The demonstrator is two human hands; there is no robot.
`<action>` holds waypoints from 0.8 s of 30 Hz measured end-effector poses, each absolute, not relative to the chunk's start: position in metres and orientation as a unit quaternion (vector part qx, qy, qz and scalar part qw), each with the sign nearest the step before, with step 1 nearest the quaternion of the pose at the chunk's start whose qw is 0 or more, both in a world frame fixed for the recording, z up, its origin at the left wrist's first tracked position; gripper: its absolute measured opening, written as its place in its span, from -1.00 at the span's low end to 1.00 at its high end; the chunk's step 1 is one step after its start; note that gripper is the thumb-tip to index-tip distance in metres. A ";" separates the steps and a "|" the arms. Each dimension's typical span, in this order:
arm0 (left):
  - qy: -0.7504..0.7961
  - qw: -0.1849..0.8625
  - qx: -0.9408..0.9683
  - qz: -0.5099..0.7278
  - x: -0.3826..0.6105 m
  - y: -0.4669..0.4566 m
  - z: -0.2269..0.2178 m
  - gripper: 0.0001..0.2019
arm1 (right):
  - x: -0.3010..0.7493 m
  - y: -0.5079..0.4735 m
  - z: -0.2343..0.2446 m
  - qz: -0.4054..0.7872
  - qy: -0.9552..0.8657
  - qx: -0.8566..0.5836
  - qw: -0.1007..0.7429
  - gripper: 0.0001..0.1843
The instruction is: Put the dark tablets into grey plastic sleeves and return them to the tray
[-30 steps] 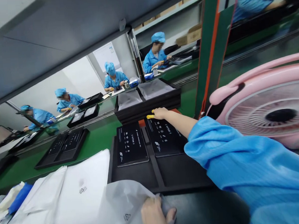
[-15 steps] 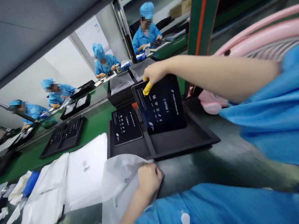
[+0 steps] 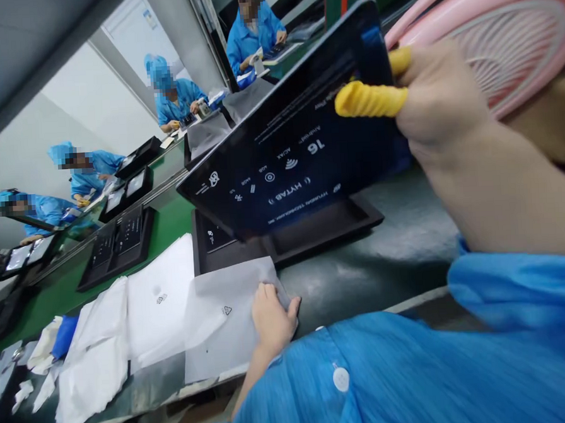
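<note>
My right hand [image 3: 440, 96], with yellow finger cots on its thumb and a finger, pinches the upper corner of a black tablet [image 3: 279, 155]. The tablet hangs tilted in the air, white printing on its front. Below it sits a black two-compartment tray [image 3: 321, 231], partly hidden. A second tablet [image 3: 217, 238] lies in the tray's left compartment, mostly covered by the raised one. My left hand [image 3: 273, 316] rests flat on a translucent plastic bag [image 3: 217, 328], fingers stretched and thumb apart. The bag lies on the bench near its front edge.
Left of the bag lie a stack of white bags [image 3: 162, 306] and crumpled white sheets [image 3: 94, 360]. Another tray with tablets [image 3: 118, 245] stands on the green conveyor. A pink fan [image 3: 505, 36] is at right. Several co-workers in blue sit across the line.
My right hand has lifted the tablet out of the tray, up and towards me, tilting it. My left hand's grip on the bag has loosened into a flat hand; the bag lies flatter.
</note>
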State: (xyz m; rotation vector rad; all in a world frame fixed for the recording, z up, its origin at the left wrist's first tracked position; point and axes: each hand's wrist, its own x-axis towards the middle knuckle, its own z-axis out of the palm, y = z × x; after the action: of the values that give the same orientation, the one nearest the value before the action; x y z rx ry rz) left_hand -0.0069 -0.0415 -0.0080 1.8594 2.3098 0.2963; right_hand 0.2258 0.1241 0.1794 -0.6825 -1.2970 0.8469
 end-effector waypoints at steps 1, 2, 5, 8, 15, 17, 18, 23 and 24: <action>0.780 0.064 0.615 0.098 -0.006 -0.041 -0.011 -0.77 | 0.225 0.116 0.168 0.386 -0.548 -0.293 0.682 -0.74; 0.788 0.055 0.606 0.099 -0.007 -0.041 -0.013 -0.79 | 0.224 0.108 0.156 0.390 -0.530 -0.292 0.694 -0.76; 0.807 0.047 0.579 0.108 -0.015 -0.040 -0.015 -0.83 | 0.218 0.087 0.126 0.449 -0.479 -0.298 0.693 -0.74; 0.810 0.080 0.557 0.165 -0.025 -0.041 -0.016 -0.82 | 0.213 0.072 0.107 0.498 -0.455 -0.316 0.668 -0.72; 0.772 0.226 0.476 0.356 -0.050 -0.046 -0.002 -0.68 | 0.205 0.051 0.099 0.454 -0.487 -0.300 0.684 -0.77; 0.790 0.193 0.496 0.303 -0.052 -0.047 0.003 -0.73 | 0.201 0.050 0.099 0.459 -0.488 -0.296 0.681 -0.78; 0.801 0.174 0.507 0.267 -0.051 -0.048 0.004 -0.76 | 0.198 0.050 0.099 0.468 -0.486 -0.296 0.676 -0.79; 0.789 0.124 0.569 0.195 -0.037 -0.050 -0.010 -0.85 | 0.188 0.052 0.095 0.485 -0.477 -0.300 0.669 -0.80; 0.790 0.115 0.567 0.203 -0.035 -0.050 -0.013 -0.84 | 0.187 0.052 0.094 0.482 -0.479 -0.301 0.668 -0.80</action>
State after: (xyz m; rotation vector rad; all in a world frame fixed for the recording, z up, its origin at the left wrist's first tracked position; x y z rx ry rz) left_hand -0.0354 -0.0505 -0.0133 1.6614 2.3157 0.5955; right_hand 0.1870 0.0518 0.0943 -0.6791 -1.0809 1.0881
